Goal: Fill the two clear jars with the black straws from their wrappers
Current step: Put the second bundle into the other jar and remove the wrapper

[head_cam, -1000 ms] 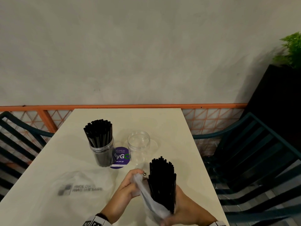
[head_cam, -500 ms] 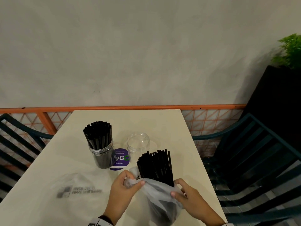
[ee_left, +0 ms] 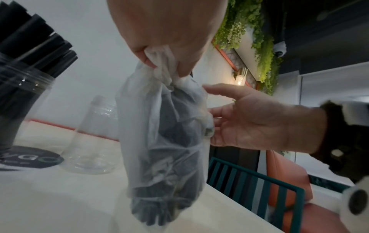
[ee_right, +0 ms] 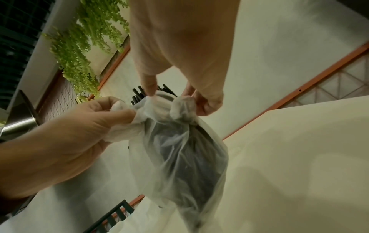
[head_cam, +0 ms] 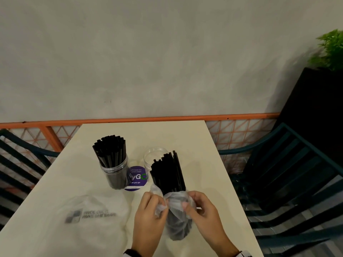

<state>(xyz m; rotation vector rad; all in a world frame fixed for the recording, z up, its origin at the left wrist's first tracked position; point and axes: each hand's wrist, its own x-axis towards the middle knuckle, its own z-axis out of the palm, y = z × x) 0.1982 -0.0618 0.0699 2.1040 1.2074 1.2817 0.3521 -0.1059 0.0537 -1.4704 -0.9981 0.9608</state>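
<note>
Beside a grey wall, the table [head_cam: 185,138] holds 1 filled jar [head_cam: 115,173] and 1 empty jar [head_cam: 151,158]; left hand [head_cam: 148,212] and right hand [head_cam: 201,208] each pinch the wrapper [head_cam: 176,216] around upright straws [head_cam: 168,173]; peeling seems underway; next, strip it and load the empty jar.

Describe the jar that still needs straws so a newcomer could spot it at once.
Start at the cream table by the grey wall, then find the round purple sticker near its middle. Just behind and right of the sticker stands the empty clear jar, partly hidden by the straw bundle being unwrapped. Its neighbour, the left jar, is packed with black straws; this one holds none.
</note>
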